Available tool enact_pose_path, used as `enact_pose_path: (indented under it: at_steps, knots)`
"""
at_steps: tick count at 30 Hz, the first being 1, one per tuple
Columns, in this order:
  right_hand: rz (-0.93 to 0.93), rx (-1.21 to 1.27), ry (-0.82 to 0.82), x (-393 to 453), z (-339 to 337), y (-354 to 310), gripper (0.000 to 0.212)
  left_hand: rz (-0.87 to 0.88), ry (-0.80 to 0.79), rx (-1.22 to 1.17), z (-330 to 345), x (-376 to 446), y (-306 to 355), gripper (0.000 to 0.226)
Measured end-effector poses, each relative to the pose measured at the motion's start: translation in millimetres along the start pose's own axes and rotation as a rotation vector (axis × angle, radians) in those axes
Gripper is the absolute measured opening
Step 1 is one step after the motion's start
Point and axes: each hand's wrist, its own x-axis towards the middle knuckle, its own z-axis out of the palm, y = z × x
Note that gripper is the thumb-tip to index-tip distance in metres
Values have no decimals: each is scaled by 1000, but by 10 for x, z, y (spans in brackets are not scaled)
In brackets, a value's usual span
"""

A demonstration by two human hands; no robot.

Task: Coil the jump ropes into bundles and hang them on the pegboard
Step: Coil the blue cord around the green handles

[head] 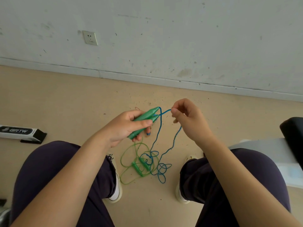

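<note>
The person sits with both forearms reaching forward over the knees, hands raised above the floor [65, 99] between the feet. The left hand [126, 126] is turned palm-inward, its fingers curled round two green handles [144, 118] held side by side, the thumb lying across the top of them. The handles' tapered tips stick out past the fingertips, up and to the right, and their blunt ends poke out below the heel of the palm.

The blue rope [164, 112] comes out of those tips. A short stretch runs straight across to the right hand [188, 118], which is bent at the wrist with the knuckles up; its thumb and forefinger pinch the rope, the other fingers loosely curled beneath. From that pinch the rope falls down behind the palm, and a second strand drops from the handle tips. Both strands end in a loose tangle of blue loops on the floor below the hands.

Just left of that tangle, and overlapping it, lies a green rope [129, 161] in wide loops, with its own pair of green handles [139, 166] lying in the middle of the heap, untouched by either hand.

Well to the left of the left hand a long white and black box [21, 132] lies on the floor; its label reads "BRTW". A wall socket [89, 37] sits on the wall far above the fingers.
</note>
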Motion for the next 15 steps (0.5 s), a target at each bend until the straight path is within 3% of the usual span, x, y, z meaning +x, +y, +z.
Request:
enact_pose_path:
  at_steps: [4, 6, 9, 15]
  knots:
    - [17, 86, -51, 8, 10, 14, 15, -19, -43, -55, 4, -11, -8, 43]
    - [-2, 184, -124, -3, 6, 6, 8, -12, -67, -53, 6, -17, -5, 43]
    - [-55, 145, -226, -35, 34, -2, 15, 0, -95, -20, 18, -18, -6, 42]
    - [-111, 180, -262, -59, 113, -25, 11, -19, -127, 9, 41, -4, -26, 37]
